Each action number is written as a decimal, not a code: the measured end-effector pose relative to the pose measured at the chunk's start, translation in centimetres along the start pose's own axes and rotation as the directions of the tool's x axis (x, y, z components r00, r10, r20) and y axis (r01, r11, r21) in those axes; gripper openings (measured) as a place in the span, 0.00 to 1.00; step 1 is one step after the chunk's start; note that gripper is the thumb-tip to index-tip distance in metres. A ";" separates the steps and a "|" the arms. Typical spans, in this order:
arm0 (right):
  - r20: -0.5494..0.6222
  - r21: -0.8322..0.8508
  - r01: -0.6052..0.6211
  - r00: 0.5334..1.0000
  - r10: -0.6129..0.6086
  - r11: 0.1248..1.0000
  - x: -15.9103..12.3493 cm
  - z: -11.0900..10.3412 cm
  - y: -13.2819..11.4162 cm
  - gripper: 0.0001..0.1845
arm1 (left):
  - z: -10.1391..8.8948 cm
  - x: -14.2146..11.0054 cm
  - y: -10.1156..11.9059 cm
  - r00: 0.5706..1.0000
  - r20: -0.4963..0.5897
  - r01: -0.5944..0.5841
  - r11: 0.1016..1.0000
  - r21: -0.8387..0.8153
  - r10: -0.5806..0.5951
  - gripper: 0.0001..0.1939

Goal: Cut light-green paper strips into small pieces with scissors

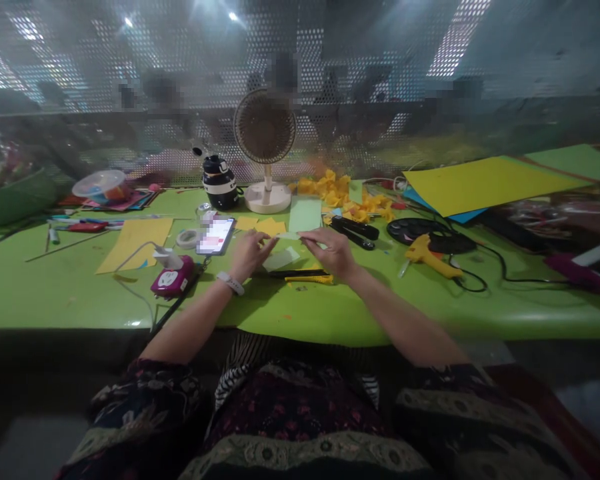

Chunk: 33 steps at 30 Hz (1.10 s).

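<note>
Right hand: thumb and fingers pinching a pale green paper strip, directly in front of the fan. Left hand: fingertips at the strip's opposite end; whether they pinch it cannot be told.

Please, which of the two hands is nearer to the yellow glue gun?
Right. The right hand is to the left of the glue gun, with the black stapler between; the left hand is farther left.

On your green table, a dark bottle stands left of the fan; yellow paper pieces lie right of the fan, a glue gun farther right.
</note>
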State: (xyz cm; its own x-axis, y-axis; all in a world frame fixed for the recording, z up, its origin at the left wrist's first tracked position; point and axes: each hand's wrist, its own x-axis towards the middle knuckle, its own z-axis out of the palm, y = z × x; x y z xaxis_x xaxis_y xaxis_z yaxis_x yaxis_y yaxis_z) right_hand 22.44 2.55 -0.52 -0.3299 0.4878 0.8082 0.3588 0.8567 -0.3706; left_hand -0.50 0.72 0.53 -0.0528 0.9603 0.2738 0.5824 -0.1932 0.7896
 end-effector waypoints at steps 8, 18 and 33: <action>0.289 0.040 0.070 0.954 -0.079 0.997 -0.3 -0.5 -1.4 0.13 | 1.2 -0.3 0.6 0.956 0.283 0.276 0.547 -0.790 -0.073 0.10; 0.154 0.217 -0.195 0.974 0.164 0.956 -0.3 0.7 -2.4 0.15 | 1.7 -1.0 1.2 0.921 0.375 0.385 0.377 -0.842 -0.103 0.09; 0.242 0.419 -0.631 0.771 0.589 0.653 0.3 1.0 -3.3 0.30 | 2.3 -2.1 1.9 0.936 0.350 0.331 0.426 -0.842 -0.035 0.16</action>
State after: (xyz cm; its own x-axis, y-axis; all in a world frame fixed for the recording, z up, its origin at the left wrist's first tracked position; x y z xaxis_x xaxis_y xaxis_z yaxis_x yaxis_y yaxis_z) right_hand 20.24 0.00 0.44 -0.2538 0.9214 0.2941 0.0761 0.3222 -0.9436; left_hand 2.61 -1.18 0.23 0.2144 0.9761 0.0365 -0.4520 0.0660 0.8896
